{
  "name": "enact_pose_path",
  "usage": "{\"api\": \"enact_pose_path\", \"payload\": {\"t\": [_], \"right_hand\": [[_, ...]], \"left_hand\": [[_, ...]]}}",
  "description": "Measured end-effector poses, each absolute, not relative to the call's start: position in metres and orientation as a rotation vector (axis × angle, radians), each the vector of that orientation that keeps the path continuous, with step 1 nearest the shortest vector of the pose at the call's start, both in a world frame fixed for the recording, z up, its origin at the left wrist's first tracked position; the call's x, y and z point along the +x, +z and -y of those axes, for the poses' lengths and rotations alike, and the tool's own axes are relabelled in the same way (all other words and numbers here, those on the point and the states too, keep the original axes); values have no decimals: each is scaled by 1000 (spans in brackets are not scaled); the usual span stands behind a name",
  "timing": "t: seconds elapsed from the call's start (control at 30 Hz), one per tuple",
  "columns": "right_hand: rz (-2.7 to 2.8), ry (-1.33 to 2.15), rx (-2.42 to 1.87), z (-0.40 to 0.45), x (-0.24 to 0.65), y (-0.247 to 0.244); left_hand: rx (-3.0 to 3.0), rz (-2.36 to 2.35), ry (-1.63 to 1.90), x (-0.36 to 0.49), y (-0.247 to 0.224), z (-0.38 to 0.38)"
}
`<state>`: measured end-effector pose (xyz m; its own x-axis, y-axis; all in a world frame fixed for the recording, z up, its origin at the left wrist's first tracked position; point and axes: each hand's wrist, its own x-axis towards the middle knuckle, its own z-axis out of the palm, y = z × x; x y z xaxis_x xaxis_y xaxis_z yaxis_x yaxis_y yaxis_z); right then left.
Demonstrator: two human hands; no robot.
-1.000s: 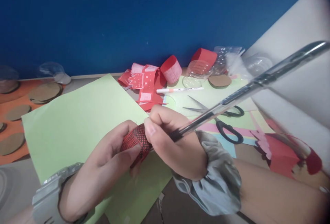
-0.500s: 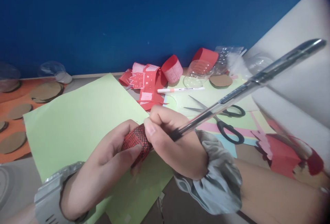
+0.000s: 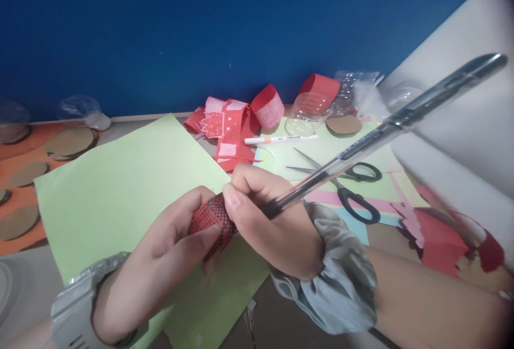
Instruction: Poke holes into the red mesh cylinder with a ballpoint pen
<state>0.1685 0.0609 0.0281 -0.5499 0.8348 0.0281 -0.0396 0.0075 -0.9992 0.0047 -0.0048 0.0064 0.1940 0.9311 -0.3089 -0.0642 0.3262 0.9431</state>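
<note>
Between my two hands is a small red paper piece (image 3: 209, 220) covered in a dark grid pattern. My left hand (image 3: 168, 242) grips it from the left, thumb pressed on its face. A clear-barrelled pen (image 3: 345, 153) slants up to the right out of my right hand (image 3: 269, 220), which is closed around its lower end. The right thumb and fingertips also meet the edge of the red piece, and they hide the pen's tip. Beneath both hands lies a large light green paper sheet (image 3: 132, 177).
Scissors (image 3: 341, 188) with black handles lie right of my hands, beside a white marker (image 3: 281, 139). Red and pink paper pieces (image 3: 233, 129) and clear plastic lids (image 3: 309, 113) sit along the blue wall. Cardboard discs (image 3: 72, 143) rest on orange paper at left. Red scraps (image 3: 445, 236) lie far right.
The pen's upper end has tipped up very slightly. Both hands keep almost the same place and grip on the red paper piece.
</note>
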Motion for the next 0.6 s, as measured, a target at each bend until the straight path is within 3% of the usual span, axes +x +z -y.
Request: {"api": "enact_pose_path", "payload": {"t": [0.6], "right_hand": [[1590, 1675, -798, -62, 170, 27]], "left_hand": [[995, -1162, 872, 7, 8, 4]]}}
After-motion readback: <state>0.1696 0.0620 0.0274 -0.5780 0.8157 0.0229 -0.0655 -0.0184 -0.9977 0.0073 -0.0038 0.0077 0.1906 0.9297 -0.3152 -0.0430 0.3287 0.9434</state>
